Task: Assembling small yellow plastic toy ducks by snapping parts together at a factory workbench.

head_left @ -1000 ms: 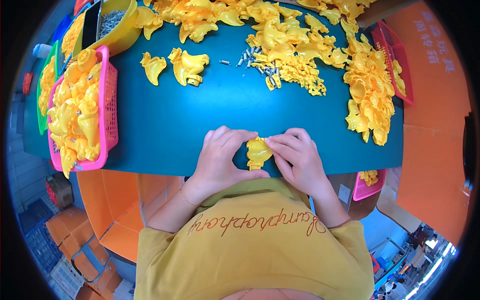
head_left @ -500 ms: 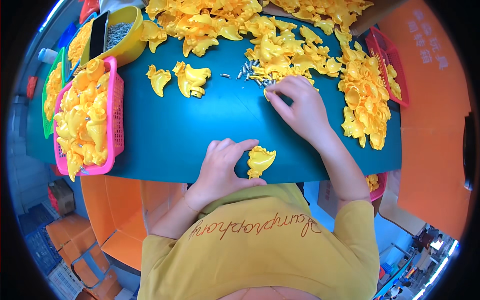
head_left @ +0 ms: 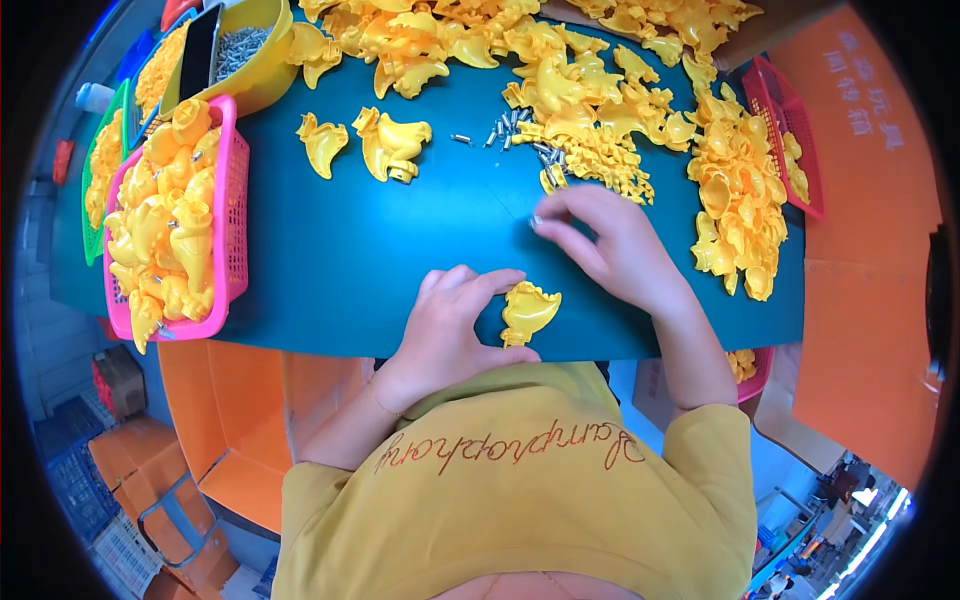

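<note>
My left hand holds the yellow shell by its ends at the near edge of the table, probably leaving its face clear. Beyond, my right hand pinches narrow, seemingly on a silvery bit. Farther, pins and clips lie loose, perhaps for easy reach.

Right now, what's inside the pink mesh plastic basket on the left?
The pink mesh plastic basket holds heaped glossy yellow plastic parts, a few showing small silver metal bits. The heap hides the basket's floor and whatever lies lower down.
</note>
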Demonstrator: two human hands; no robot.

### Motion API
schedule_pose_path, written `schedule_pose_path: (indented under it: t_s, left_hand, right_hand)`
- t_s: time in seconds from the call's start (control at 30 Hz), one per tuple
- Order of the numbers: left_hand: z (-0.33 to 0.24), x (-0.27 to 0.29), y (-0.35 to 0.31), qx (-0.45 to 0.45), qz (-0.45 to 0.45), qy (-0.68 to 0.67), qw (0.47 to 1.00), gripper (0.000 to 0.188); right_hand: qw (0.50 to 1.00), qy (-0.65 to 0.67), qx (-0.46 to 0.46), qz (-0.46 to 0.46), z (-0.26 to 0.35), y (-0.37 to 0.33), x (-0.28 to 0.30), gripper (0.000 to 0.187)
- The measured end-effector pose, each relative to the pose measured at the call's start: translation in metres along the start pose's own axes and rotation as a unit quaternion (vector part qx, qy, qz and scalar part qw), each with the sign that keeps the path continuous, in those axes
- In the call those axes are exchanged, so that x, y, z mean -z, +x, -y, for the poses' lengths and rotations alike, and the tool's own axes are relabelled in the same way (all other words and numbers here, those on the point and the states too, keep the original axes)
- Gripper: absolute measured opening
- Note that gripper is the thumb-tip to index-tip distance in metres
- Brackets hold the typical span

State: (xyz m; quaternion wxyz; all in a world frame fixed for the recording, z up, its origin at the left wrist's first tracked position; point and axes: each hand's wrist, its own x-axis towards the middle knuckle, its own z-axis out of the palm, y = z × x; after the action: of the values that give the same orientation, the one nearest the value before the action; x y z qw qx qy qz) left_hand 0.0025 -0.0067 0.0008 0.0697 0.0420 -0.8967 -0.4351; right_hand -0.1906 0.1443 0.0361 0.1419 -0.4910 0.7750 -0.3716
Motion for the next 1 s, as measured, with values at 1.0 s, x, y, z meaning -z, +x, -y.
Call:
schedule_pose_path:
  t_s: [1.0]
  left_hand:
    - [0.004, -0.004, 0.0, 0.006, 0.003, -0.022, 1.0, 0.078]
  right_hand:
    - [0.992, 0.126, -0.004, -0.014, 0.009, -0.047, -0.03, 0.031]
